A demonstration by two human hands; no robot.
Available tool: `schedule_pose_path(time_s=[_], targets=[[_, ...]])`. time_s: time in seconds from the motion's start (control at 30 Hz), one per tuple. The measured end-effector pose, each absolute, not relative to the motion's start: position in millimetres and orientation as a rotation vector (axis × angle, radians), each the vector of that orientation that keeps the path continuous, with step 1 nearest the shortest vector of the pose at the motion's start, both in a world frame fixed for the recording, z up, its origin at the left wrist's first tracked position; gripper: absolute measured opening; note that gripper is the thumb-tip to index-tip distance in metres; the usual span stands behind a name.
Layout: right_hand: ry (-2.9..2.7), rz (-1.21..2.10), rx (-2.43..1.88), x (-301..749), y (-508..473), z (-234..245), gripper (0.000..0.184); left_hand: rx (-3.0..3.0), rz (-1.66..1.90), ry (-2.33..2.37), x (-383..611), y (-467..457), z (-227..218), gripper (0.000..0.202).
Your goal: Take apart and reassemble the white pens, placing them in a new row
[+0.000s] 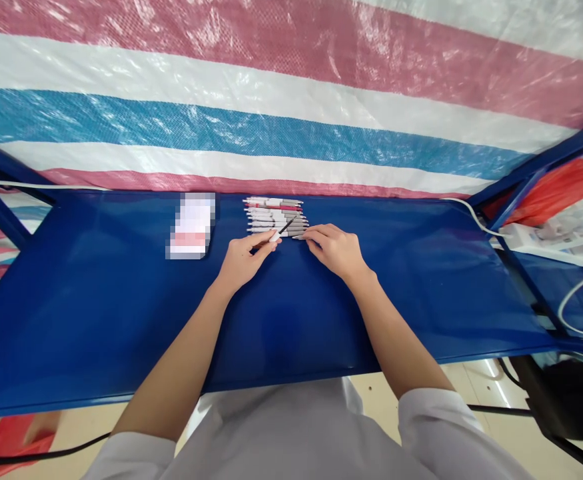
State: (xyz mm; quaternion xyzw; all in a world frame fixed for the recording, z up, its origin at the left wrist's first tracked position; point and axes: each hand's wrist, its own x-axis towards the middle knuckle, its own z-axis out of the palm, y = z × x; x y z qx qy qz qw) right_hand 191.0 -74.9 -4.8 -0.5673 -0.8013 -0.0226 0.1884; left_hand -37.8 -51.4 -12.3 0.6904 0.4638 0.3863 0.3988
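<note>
1. A thin dark refill is pinched at its white end by the left hand, just near of the pens laid in a row at the far middle of the table.
2. The nearest pen is nipped at its end by the drawn-together fingertips of the right hand.
3. The refill could be bent or dropped if squeezed aslant.
4. The row could be knocked and rolled apart by either wrist.
</note>
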Motion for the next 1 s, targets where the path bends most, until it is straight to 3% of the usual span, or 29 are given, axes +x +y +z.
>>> schedule_pose_path(time_s=[1.0], targets=[[-2.466, 0.179, -1.575, 188, -63, 24, 0.032, 1.829, 0.946, 1.202, -35, -51, -9, 0.031]])
